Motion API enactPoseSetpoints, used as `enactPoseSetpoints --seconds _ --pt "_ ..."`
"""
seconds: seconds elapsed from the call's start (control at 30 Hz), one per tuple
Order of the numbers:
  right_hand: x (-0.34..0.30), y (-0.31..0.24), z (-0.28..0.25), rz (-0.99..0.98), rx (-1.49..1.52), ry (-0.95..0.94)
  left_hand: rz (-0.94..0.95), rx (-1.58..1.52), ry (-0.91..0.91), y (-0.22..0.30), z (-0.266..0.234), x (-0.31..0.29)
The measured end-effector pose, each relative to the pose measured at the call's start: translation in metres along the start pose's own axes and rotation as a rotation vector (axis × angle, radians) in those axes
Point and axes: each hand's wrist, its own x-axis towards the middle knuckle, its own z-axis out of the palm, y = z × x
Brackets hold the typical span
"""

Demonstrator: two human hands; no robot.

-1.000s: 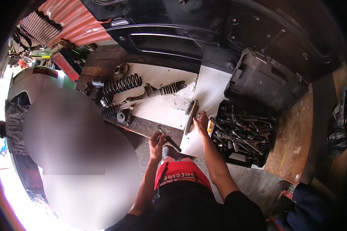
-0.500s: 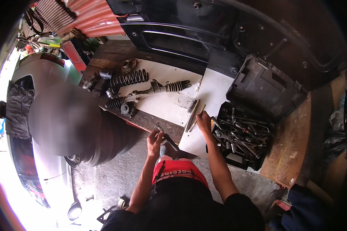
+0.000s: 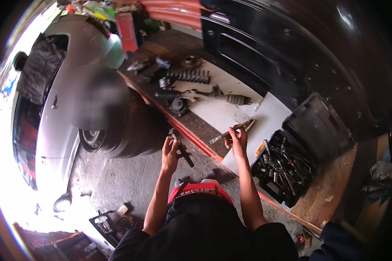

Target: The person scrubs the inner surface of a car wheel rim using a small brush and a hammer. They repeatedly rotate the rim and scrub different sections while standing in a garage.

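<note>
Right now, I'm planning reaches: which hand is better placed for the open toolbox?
Right hand, probably: nearer the toolbox, though holding a slim tool; the left hand, farther off, holds a dark tool.

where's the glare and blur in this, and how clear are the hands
In the head view, glare washes out the left edge beside the pale car; a round blurred patch overlaps it; the fisheye leaves dark, rounded corners; the open black tool case sits in dimmer light; the left hand and right hand look fairly clear.
</note>
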Motion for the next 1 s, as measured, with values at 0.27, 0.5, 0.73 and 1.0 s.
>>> enactPoseSetpoints --seconds 0.27,0.5,0.73,1.0 --pt "-0.038 0.039 0.137 0.046 0.034 -0.153 0.144 -0.035 0.242 0.056 -0.128 -0.075" --pt "-0.091 0.094 0.271 0.094 0.065 -0.344 0.107 0.062 0.396 0.109 -0.223 -0.142" --pt "-0.134 0.141 0.392 0.145 -0.008 -0.497 0.068 0.122 0.451 0.171 -0.269 -0.155" --pt "-0.123 0.192 0.506 0.001 -0.114 -0.66 0.084 0.207 0.626 0.202 -0.376 -0.124"
